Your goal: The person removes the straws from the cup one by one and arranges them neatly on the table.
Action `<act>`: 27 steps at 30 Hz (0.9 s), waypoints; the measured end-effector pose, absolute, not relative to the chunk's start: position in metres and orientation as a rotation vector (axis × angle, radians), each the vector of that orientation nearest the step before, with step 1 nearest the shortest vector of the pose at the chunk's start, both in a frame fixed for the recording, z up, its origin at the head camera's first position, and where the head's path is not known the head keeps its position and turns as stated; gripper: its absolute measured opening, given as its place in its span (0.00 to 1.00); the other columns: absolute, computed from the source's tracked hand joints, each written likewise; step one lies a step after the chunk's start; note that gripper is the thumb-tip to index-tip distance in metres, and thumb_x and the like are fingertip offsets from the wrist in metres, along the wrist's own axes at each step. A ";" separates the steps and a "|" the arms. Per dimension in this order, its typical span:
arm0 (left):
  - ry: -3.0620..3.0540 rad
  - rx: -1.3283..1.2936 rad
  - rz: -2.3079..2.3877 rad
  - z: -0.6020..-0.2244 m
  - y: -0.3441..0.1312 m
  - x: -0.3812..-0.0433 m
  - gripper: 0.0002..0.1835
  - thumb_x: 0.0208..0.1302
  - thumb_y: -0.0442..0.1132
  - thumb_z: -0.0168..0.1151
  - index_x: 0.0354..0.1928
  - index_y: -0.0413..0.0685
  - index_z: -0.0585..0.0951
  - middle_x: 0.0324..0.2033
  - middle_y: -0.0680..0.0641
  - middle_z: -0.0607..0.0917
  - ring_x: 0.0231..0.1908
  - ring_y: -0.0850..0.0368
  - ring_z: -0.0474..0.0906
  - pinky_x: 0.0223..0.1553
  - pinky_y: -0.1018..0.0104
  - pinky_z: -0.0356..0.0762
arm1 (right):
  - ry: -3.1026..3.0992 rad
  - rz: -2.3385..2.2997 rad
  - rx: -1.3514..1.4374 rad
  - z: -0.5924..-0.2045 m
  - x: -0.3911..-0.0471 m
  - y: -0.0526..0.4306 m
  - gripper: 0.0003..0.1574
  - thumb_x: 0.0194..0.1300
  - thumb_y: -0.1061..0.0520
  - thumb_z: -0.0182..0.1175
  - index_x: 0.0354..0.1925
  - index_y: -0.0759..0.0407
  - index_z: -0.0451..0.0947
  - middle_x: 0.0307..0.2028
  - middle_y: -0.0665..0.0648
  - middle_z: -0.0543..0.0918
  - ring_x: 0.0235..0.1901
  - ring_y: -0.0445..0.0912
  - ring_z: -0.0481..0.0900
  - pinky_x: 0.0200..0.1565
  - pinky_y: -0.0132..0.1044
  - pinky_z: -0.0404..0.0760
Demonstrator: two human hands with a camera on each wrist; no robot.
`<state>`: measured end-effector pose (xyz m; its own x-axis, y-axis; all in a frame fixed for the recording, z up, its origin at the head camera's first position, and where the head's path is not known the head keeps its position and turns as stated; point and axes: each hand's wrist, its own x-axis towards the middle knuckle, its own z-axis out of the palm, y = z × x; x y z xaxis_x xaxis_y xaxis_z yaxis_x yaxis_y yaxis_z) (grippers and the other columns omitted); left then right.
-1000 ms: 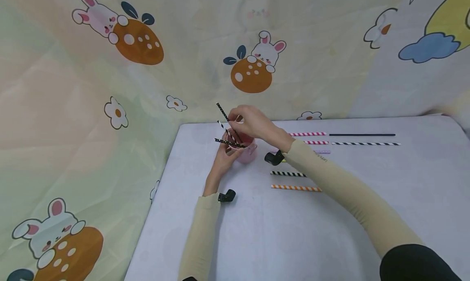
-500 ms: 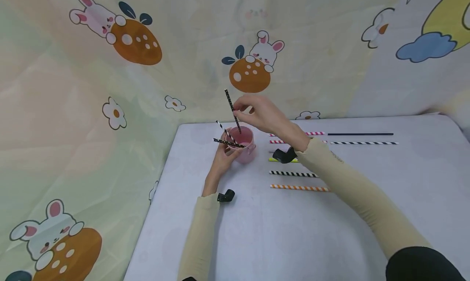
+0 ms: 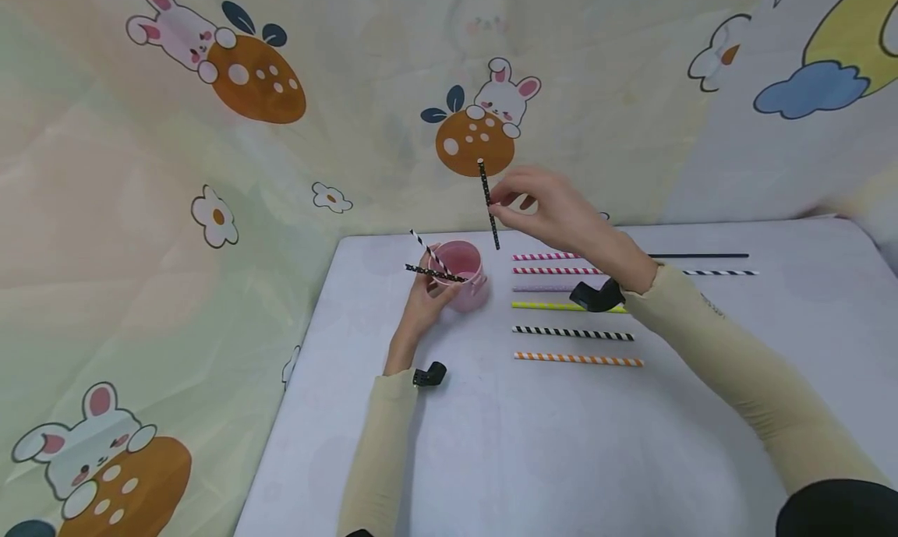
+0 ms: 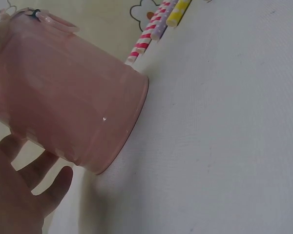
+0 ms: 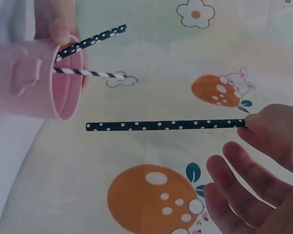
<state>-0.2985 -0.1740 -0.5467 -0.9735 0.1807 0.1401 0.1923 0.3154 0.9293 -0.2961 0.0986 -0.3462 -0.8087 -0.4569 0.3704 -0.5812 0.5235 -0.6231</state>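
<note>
My right hand pinches a black straw with white dots between thumb and forefinger, above the table and to the right of the pink cup. The straw is wholly outside the cup. My left hand grips the cup's left side, its fingers curled round the wall in the left wrist view. Two straws lean out of the cup toward the left: a black-and-white striped straw and another black dotted straw. The cup has a small handle on its side.
On the white table, right of the cup, several straws lie in rows: red-striped, lilac, yellow, black-striped and orange-striped. Farther right lie a dark straw and a black-and-white one. A printed curtain hangs behind.
My right hand has drawn the dotted straw up out of the cup and carried it to the right. The left hand stays on the cup.
</note>
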 end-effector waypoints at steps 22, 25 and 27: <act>-2.549 -0.354 -1.793 -0.547 -0.174 -0.299 0.46 0.63 0.46 0.68 0.78 0.73 0.54 0.70 0.45 0.69 0.64 0.42 0.72 0.68 0.44 0.70 | -2.845 0.901 0.781 -0.378 -0.263 0.186 0.09 0.66 0.57 0.66 0.45 0.54 0.84 0.44 0.52 0.83 0.47 0.49 0.81 0.46 0.48 0.81; -2.547 -0.358 -1.790 -0.549 -0.175 -0.300 0.46 0.62 0.50 0.68 0.77 0.74 0.54 0.70 0.45 0.69 0.64 0.42 0.72 0.68 0.44 0.70 | -2.877 0.812 0.753 -0.381 -0.257 0.196 0.10 0.67 0.55 0.66 0.46 0.54 0.84 0.46 0.54 0.83 0.46 0.50 0.81 0.44 0.49 0.82; -2.547 -0.359 -1.787 -0.549 -0.175 -0.300 0.46 0.61 0.55 0.69 0.77 0.75 0.55 0.70 0.46 0.69 0.64 0.42 0.72 0.68 0.44 0.70 | -2.885 0.738 0.748 -0.383 -0.254 0.203 0.10 0.66 0.56 0.67 0.45 0.54 0.84 0.45 0.54 0.83 0.45 0.49 0.81 0.42 0.48 0.82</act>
<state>-0.3001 -0.1749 -0.5493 -0.9737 0.1807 0.1386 0.1918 0.3227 0.9269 -0.2542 0.2034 -0.3832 -0.8790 -0.4402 0.1833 -0.4741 0.7660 -0.4340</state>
